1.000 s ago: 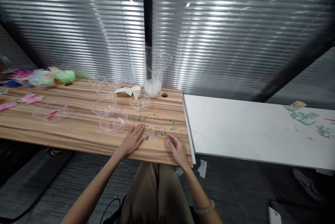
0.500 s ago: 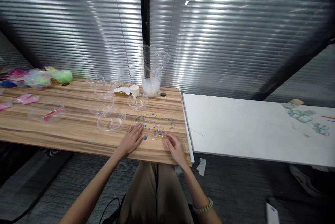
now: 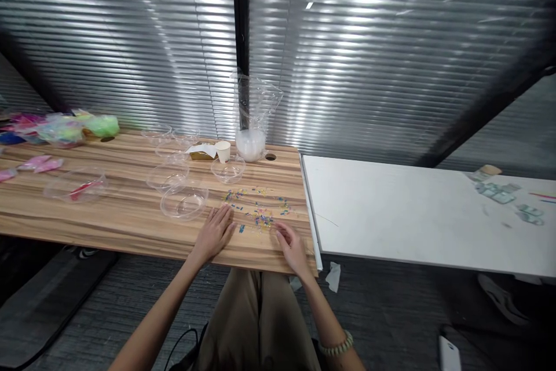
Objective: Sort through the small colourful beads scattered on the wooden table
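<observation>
Small blue, yellow and pink beads [image 3: 262, 220] lie scattered on the wooden table [image 3: 130, 226] in front of me. My left hand [image 3: 214, 233] rests flat at the left side of the beads, fingers stretched out and holding nothing. A small teal cluster [image 3: 242, 228] lies just right of its thumb. At the right edge of the main pile is my right hand [image 3: 292, 245], its fingers curved with the thumb and index finger near each other. Whether a bead is between those fingertips is too small to tell. A clear plastic bowl [image 3: 185, 200] stands beyond my left hand.
Several more clear bowls [image 3: 228, 169] stand further back, with a paper cup [image 3: 223, 151] and a white tub in a clear bag [image 3: 251, 144]. Colourful bagged packets [image 3: 61, 129] lie at the far left. A white table [image 3: 391, 209] adjoins on the right.
My left hand has drawn back slightly to the left, away from the beads. My right hand stays almost where it was.
</observation>
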Tool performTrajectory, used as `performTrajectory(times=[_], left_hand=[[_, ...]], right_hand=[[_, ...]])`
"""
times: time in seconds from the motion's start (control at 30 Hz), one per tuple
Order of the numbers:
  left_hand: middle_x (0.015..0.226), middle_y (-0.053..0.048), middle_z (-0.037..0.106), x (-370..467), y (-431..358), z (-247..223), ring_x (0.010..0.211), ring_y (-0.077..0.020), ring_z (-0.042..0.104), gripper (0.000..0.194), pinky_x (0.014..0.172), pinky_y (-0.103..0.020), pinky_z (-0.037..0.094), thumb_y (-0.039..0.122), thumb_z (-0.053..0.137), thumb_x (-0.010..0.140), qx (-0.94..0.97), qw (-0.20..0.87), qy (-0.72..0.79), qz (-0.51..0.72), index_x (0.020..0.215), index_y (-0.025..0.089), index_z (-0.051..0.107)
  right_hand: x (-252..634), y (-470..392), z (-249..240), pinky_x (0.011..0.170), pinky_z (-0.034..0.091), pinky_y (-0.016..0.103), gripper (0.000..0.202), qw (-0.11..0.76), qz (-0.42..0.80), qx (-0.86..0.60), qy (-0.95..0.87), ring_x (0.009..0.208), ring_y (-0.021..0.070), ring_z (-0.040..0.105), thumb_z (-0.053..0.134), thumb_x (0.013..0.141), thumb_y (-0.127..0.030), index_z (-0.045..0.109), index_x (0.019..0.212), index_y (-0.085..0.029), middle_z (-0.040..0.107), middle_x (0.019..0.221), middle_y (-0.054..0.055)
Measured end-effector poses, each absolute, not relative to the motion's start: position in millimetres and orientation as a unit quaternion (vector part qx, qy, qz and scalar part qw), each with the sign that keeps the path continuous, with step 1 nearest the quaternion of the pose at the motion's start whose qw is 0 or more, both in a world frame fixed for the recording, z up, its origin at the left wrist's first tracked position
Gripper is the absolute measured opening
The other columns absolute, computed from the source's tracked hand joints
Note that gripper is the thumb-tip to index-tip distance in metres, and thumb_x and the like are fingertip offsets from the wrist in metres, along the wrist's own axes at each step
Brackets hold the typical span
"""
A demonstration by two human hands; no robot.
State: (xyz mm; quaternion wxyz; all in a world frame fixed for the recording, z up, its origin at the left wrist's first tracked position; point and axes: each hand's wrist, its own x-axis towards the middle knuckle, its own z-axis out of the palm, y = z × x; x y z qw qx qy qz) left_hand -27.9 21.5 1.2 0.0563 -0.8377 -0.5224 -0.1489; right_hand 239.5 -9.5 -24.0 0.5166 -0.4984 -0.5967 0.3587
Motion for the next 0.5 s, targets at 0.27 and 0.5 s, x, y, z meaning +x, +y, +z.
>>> performTrajectory(times=[0.27, 0.5], left_hand=[[0.152, -0.010, 0.030, -32.4, 27.6, -6.8, 0.144, -0.0243, 0.022, 0.058, 0.118, -0.049, 0.015, 0.047, 0.022, 0.101, -0.862, 0.026, -0.494, -0.111, 0.148, 0.015, 0.031], [0.155, -0.008, 0.025, -31.1, 21.2, 0.1, 0.145, -0.0214, 0.017, 0.058, 0.119, -0.045, 0.010, 0.047, 0.019, 0.102, -0.865, 0.035, -0.488, -0.112, 0.150, 0.016, 0.025]], right_hand=[[239.4, -10.5, -21.6, 0.094, 0.049, 0.043, 0.032, 0.522, 0.355, -0.500, -0.593, 0.104, 0.0252, 0.062, 0.053, 0.089, -0.040, 0.066, 0.110, -0.019, 0.066, 0.113, 0.011], [240.0, -10.8, -21.3, 0.094, 0.049, 0.042, 0.033, 0.510, 0.377, -0.494, -0.595, 0.105, 0.0250, 0.062, 0.052, 0.090, -0.038, 0.064, 0.114, -0.018, 0.064, 0.116, 0.011]])
